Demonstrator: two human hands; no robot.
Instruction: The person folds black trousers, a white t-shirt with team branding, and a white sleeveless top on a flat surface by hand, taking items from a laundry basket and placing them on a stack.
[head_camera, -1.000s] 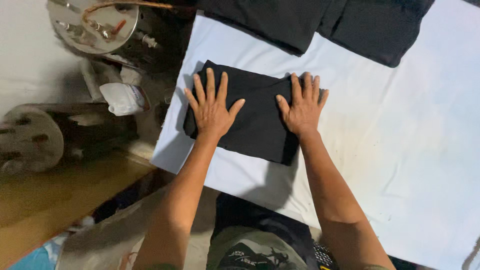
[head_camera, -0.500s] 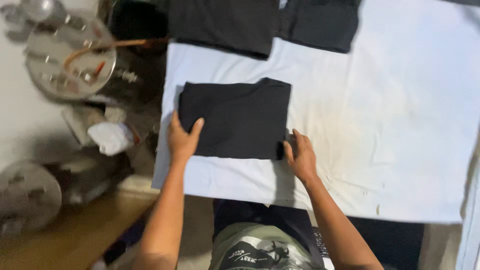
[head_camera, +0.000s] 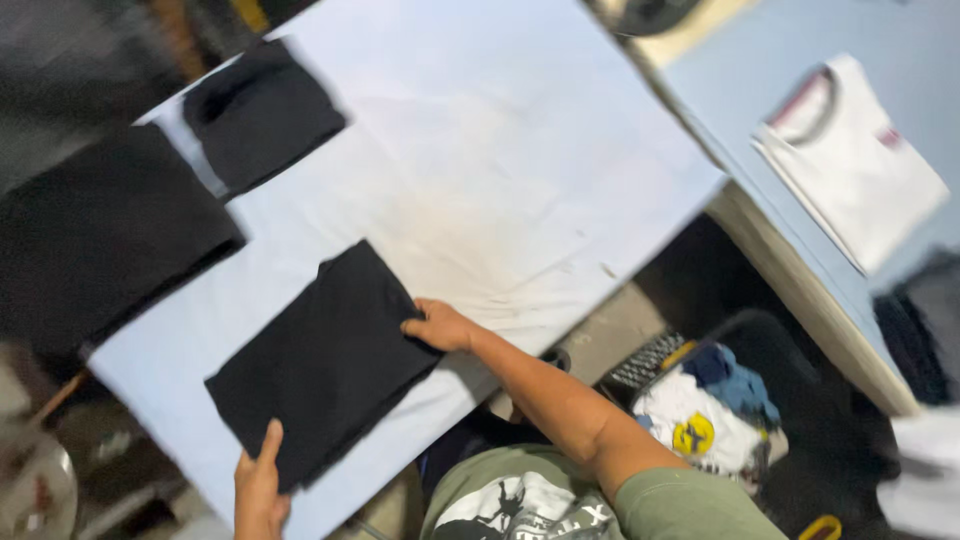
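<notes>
Where white cloth (head_camera: 480, 170) lies smooth, hands grip a folded black garment (head_camera: 325, 365).

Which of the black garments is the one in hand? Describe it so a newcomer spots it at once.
On the white-covered table, look to the near edge. The folded black garment lies there, with the left hand and right hand on its ends. The other black garments lie at the far side, untouched.

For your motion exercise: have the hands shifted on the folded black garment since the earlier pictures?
Yes. Both hands, left and right, came off the top of the folded black garment to grip its opposite edges.
</notes>
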